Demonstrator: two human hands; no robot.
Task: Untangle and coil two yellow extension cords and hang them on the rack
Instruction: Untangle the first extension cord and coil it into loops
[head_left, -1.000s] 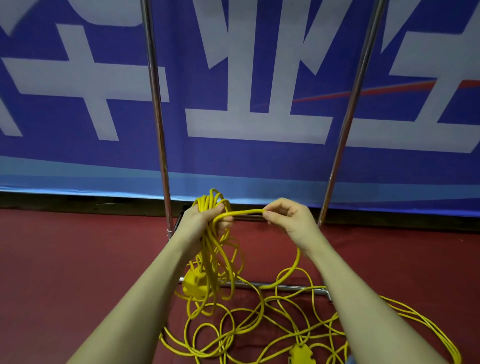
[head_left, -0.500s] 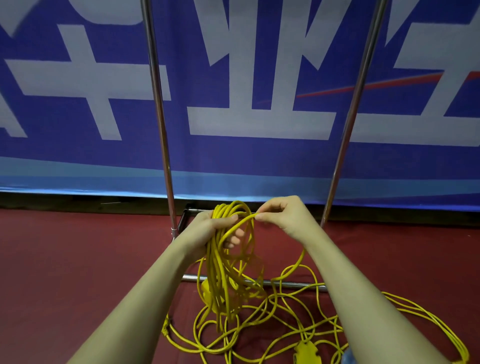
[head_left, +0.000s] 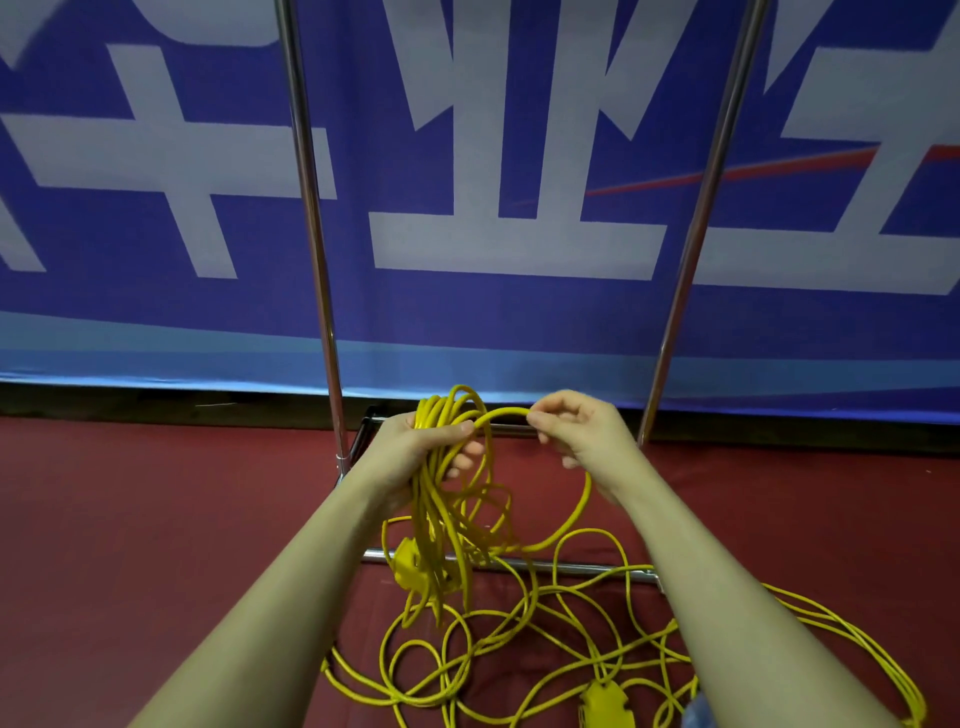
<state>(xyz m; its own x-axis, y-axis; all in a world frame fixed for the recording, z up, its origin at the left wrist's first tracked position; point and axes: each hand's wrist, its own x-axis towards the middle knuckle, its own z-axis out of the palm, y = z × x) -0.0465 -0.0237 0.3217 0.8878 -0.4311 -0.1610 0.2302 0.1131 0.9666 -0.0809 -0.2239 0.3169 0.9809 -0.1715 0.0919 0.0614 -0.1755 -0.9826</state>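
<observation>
My left hand (head_left: 418, 441) grips a bundle of coiled yellow cord (head_left: 452, 499) whose loops hang down, with a yellow socket block (head_left: 410, 564) dangling among them. My right hand (head_left: 579, 431) pinches a strand of the same cord just right of the bundle, and that strand arcs down to the floor. A tangle of loose yellow cord (head_left: 519, 654) lies on the red floor below, with a second yellow socket block (head_left: 605, 701) in it. The metal rack (head_left: 311, 208) stands right behind my hands, its two upright poles rising out of view.
The rack's low base bars (head_left: 519, 566) run across the floor under the cords. A blue banner (head_left: 493, 312) with large white characters hangs behind the rack. Red floor (head_left: 156, 519) stretches to both sides.
My right hand brought a new loop up to the bundle in my left hand, then drew back right along the strand. The hanging coil swung slightly.
</observation>
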